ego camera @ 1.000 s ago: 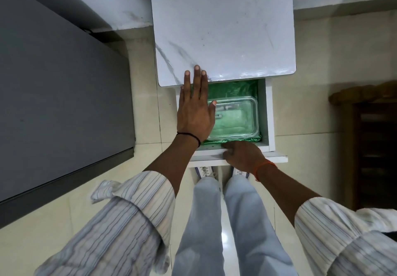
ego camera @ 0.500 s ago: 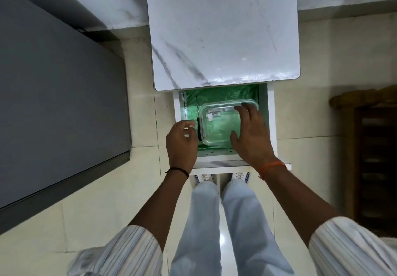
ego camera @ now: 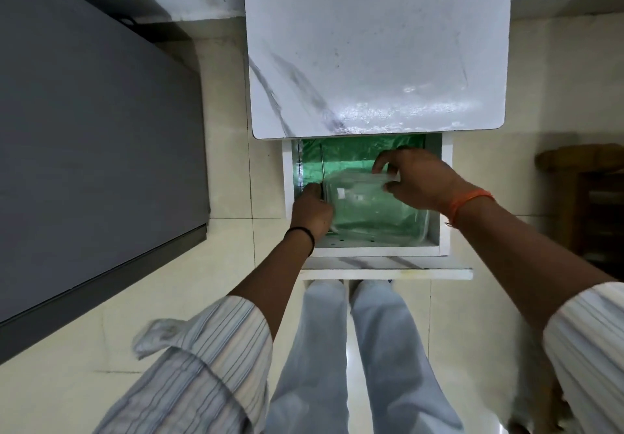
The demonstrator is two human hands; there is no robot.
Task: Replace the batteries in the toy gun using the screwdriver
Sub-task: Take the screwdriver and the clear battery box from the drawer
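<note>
A white drawer [ego camera: 435,251] lined in green stands open under the marble table top [ego camera: 371,45]. Inside it lies a clear plastic box [ego camera: 368,220] with small items that are too blurred to name. My left hand [ego camera: 310,212] is at the box's left side, curled round a thin metal shaft [ego camera: 322,168] that looks like the screwdriver and points away from me. My right hand [ego camera: 418,180] reaches over the box and pinches its far clear edge; whether that is the lid or the rim I cannot tell. No toy gun is in view.
A large grey surface [ego camera: 84,146] fills the left side. A dark wooden piece of furniture [ego camera: 587,197] stands at the right. Pale floor tiles lie around the table, and my legs [ego camera: 354,349] stand right before the drawer front.
My left hand left the table top, went into the drawer and took the thin tool. My right hand moved from the drawer front onto the clear box and now pinches its far edge.
</note>
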